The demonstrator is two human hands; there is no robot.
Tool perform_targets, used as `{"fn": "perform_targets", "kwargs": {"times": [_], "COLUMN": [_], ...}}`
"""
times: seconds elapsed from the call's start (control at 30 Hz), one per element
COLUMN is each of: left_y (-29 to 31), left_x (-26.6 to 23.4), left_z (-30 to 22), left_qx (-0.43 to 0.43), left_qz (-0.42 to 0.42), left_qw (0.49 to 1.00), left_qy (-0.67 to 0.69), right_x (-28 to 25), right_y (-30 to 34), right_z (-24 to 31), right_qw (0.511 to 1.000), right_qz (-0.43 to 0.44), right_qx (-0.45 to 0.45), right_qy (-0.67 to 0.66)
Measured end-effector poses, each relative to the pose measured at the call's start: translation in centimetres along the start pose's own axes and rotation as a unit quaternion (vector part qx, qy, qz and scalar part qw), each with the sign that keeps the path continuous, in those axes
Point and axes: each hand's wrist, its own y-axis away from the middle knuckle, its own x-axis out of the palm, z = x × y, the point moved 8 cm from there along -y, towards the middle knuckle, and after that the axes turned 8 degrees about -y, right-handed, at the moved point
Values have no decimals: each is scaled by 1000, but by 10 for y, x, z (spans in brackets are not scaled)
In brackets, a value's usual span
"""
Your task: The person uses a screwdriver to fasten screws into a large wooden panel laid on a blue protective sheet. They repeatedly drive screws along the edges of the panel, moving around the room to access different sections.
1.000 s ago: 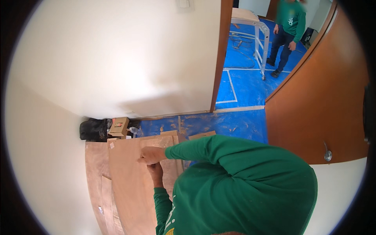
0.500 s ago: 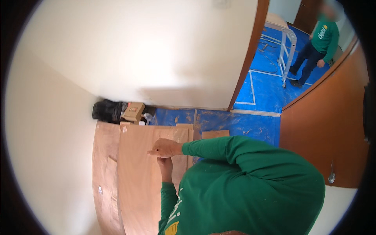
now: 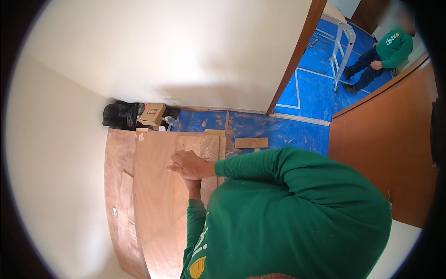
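Note:
My right hand [image 3: 191, 163] lies over my left hand [image 3: 193, 187], the two touching in front of my chest. The right fingers are curled and pressed together; whatever they hold, if anything, is hidden. The left fingers are mostly covered by the right hand, so their shape does not show. Both hands are above a large pale plywood board [image 3: 155, 186]. By the right wrist, at the board's far right part, is a rougher patch [image 3: 206, 145] strewn with what looks like wood dust.
Left of the board leans a reddish wood panel [image 3: 118, 158] against the wall. A black bag [image 3: 121, 115] and a cardboard box [image 3: 152, 114] sit beyond it. A wood offcut [image 3: 251, 142] lies on blue floor sheeting [image 3: 283, 135]. Through the doorway, a co-worker [image 3: 388, 53] stands near a metal trestle [image 3: 343, 53].
The view has shifted, with most things higher in the picture. My right hand has settled further over the left, and its fingers have changed pose. The co-worker has changed arm position.

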Motion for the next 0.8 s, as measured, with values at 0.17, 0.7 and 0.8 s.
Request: {"fn": "perform_targets", "kwargs": {"times": [0.17, 0.7, 0.8], "left_y": [-1, -12, -6], "left_x": [0, 16, 13], "left_z": [-13, 0, 1], "left_qx": [22, 35, 68], "left_qz": [57, 122, 75], "left_qw": [970, 981, 979], "left_qy": [-235, -147, -177], "right_x": [13, 12, -11], "right_y": [4, 9, 2], "right_z": [-38, -59, -21], "right_qw": [943, 844, 989], "right_qz": [274, 408, 137], "right_qx": [189, 329, 35], "right_qy": [0, -113, 36]}}
